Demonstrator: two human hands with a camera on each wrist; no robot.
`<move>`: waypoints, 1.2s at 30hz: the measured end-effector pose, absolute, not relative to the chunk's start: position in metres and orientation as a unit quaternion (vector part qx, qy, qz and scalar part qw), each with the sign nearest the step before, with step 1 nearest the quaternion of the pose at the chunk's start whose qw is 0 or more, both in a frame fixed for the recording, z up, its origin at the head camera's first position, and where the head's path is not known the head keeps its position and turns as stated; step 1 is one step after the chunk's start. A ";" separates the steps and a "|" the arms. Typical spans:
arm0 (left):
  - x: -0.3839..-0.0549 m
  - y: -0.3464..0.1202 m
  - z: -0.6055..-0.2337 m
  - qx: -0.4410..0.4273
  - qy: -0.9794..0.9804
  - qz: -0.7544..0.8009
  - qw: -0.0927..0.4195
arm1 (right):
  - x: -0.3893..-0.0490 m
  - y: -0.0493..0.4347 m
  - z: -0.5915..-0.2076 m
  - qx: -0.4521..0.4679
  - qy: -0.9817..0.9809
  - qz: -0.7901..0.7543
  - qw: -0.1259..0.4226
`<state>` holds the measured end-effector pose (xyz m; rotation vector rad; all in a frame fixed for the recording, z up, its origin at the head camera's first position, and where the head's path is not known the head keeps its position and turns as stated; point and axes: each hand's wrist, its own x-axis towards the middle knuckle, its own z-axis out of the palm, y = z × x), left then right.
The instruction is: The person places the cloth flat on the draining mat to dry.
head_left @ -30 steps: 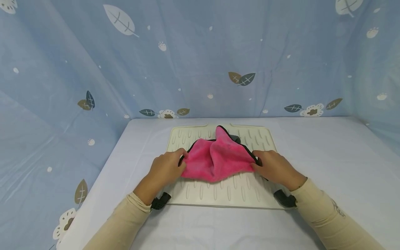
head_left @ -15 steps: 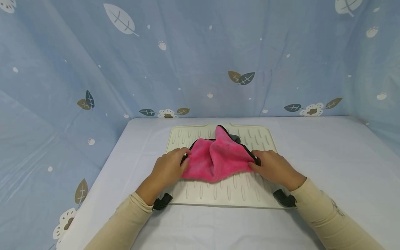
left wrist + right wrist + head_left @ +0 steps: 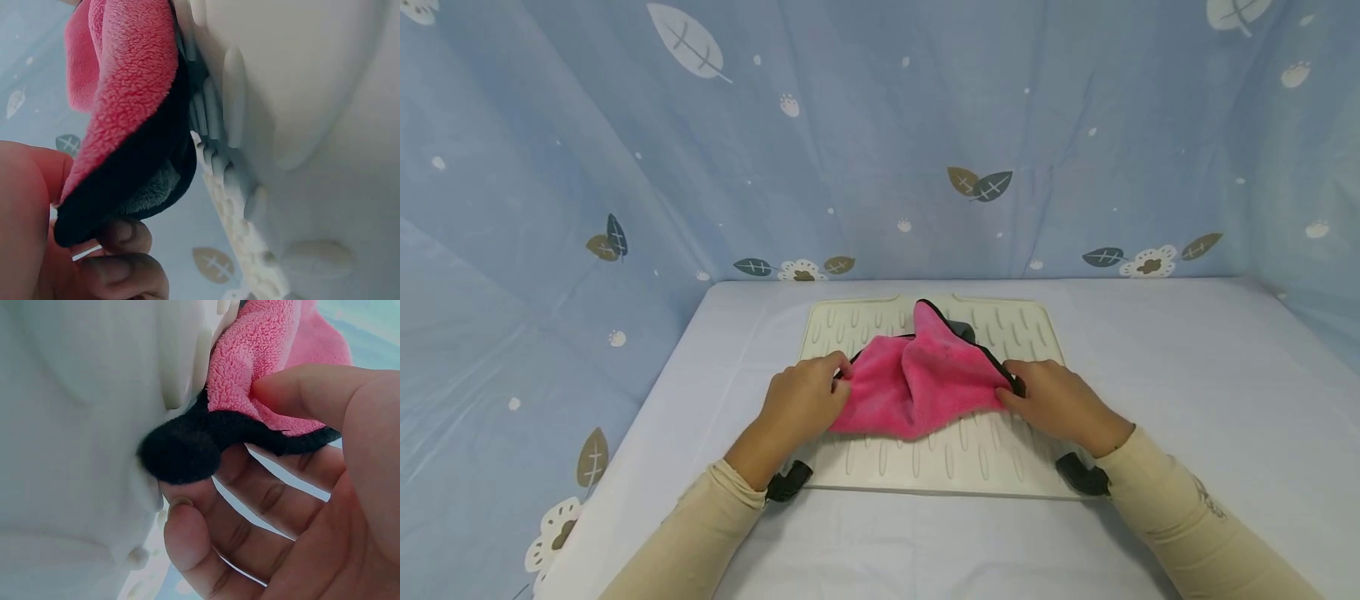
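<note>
A pink plush cloth [image 3: 943, 375] with a black edge band and a grey underside lies bunched over a cream ridged mat [image 3: 917, 479]. My left hand [image 3: 801, 400] pinches the cloth's left edge between thumb and fingers; in the left wrist view the black-edged cloth [image 3: 134, 112] is folded there, its grey side showing. At the opposite edge my right hand [image 3: 1060, 400] pinches the cloth too. The right wrist view has the thumb on the pink side of the cloth [image 3: 256, 369] and curled fingers beneath the black band. A grey part [image 3: 961, 331] peeks out behind the raised peak.
The mat lies on a table with a white cover [image 3: 1187, 392]. A blue curtain [image 3: 880, 150] printed with leaves and flowers stands behind the table and along its left side. Black wrist straps [image 3: 1082, 475] sit at both wrists.
My left hand has shifted very slightly at the cloth's left edge, and the cloth there has moved a little with it. The right hand has stayed almost still.
</note>
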<state>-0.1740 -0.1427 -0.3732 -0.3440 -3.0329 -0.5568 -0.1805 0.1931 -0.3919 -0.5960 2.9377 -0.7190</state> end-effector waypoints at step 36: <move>-0.175 -0.142 -0.374 -0.142 -0.977 -0.156 0.014 | -0.184 0.194 -0.391 -0.197 0.952 -0.231 0.034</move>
